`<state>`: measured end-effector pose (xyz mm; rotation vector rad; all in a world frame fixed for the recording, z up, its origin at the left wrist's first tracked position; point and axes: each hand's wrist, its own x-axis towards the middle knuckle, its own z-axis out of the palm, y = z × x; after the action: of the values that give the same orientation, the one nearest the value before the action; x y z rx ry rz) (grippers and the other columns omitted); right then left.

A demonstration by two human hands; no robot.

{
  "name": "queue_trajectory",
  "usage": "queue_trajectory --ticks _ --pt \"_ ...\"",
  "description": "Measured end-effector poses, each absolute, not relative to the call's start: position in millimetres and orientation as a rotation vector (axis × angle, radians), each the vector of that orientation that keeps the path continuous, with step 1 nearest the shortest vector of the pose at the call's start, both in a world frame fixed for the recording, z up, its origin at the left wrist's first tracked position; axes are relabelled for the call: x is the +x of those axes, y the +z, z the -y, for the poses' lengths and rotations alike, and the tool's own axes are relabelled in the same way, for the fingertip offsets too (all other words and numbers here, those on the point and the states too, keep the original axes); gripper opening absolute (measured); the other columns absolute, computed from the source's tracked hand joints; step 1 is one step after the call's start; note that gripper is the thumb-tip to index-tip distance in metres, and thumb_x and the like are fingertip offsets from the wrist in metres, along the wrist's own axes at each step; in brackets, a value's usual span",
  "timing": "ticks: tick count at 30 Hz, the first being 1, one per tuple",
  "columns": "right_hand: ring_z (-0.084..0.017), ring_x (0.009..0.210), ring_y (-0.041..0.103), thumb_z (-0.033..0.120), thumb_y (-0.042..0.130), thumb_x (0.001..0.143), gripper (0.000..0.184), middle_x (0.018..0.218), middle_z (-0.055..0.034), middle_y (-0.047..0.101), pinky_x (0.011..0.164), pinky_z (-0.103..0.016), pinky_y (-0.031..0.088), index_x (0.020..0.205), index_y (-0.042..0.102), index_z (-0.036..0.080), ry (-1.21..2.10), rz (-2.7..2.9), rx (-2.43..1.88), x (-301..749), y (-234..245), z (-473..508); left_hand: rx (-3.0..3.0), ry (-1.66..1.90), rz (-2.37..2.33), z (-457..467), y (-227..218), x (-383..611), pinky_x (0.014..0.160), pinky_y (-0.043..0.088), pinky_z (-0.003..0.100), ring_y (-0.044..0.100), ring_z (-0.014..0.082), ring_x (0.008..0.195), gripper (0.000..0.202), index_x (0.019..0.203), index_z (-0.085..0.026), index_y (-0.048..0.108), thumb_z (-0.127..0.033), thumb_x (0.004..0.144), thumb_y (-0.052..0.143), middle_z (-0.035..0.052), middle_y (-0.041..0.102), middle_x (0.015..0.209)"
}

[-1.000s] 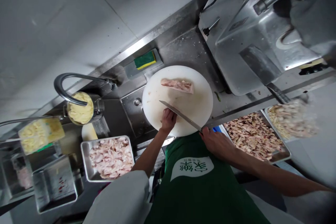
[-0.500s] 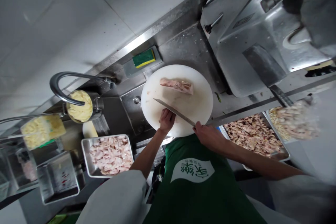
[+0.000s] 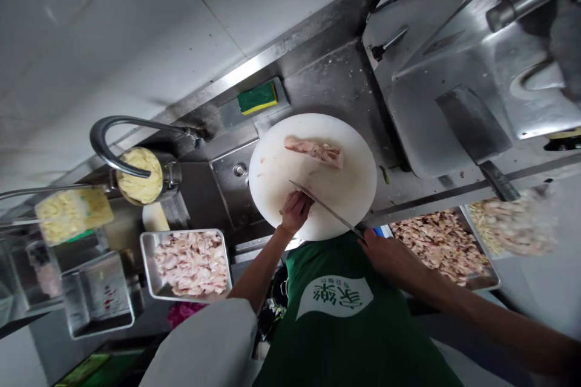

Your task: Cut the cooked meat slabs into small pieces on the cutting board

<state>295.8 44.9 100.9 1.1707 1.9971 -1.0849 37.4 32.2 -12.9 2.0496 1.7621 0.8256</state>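
Observation:
My right hand (image 3: pixel 379 249) is wrapped round the handle of a long knife (image 3: pixel 333 211). The blade slants up and left across a round white cutting board (image 3: pixel 272 178), its tip just past the fingers of my left hand (image 3: pixel 296 213). Those fingers are curled down at the near side of the board, close against the blade. A pinkish edge of raw meat (image 3: pixel 282 211) peeks out beside them; most of it is hidden under the hand. Farther back on the board lies a long slab of raw meat (image 3: pixel 314 151), apart from both hands.
A metal tray (image 3: pixel 146 266) of cut pale meat stands left; another tray (image 3: pixel 490 283) of browner meat pieces is right. Behind the board lies a green-yellow sponge (image 3: pixel 257 98). A curved faucet (image 3: pixel 97 139) arches over a pot of pale slices (image 3: pixel 140 176). A cleaver (image 3: pixel 474 121) rests at right.
The knife has been drawn back to the right and toward my body, its tip now nearer my left fingers. The slab stays in place on the board. The whole view has shifted slightly.

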Motion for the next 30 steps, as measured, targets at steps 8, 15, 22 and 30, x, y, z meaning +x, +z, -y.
queue_trajectory --ticks 8,15,22,30 --pt "-0.03 0.094 0.07 0.034 0.021 0.104 0.04 0.099 -0.0211 0.07 0.075 -0.034 0.048 0.118 0.048 0.008 -1.032 -2.264 1.137 214 79 -105 1.995 0.796 -1.785 -29 -14 37 0.093 0.054 0.042 0.062 0.0213 0.104 0.02 0.102 -0.021 0.068 -0.027 0.096 0.051 0.0091 0.068 0.101" --pt "-0.028 0.076 0.071 0.036 0.021 0.104 0.035 0.083 -0.0145 0.071 0.062 -0.032 0.045 0.106 0.048 0.015 -1.058 -2.133 1.137 279 122 -58 2.082 0.804 -1.795 -31 -12 38 0.089 0.055 0.04 0.062 0.0225 0.104 0.021 0.104 -0.019 0.069 -0.027 0.096 0.052 0.011 0.068 0.103" --pt "-0.028 0.08 0.072 0.033 0.023 0.104 0.03 0.085 -0.0145 0.072 0.064 -0.031 0.046 0.105 0.047 0.015 -1.053 -2.138 1.13 282 121 -53 2.068 0.831 -1.779 -31 -10 37 0.089 0.055 0.04 0.062 0.0233 0.102 0.019 0.101 -0.017 0.069 -0.027 0.095 0.054 0.0116 0.068 0.098" --pt "-0.027 0.081 0.073 0.03 0.023 0.104 0.03 0.083 -0.0158 0.071 0.065 -0.032 0.048 0.108 0.047 0.013 -0.999 -2.128 1.091 272 112 -63 2.056 0.876 -1.776 -32 -9 39 0.088 0.055 0.038 0.063 0.0217 0.101 0.016 0.096 -0.017 0.069 -0.026 0.094 0.056 0.0098 0.067 0.094"
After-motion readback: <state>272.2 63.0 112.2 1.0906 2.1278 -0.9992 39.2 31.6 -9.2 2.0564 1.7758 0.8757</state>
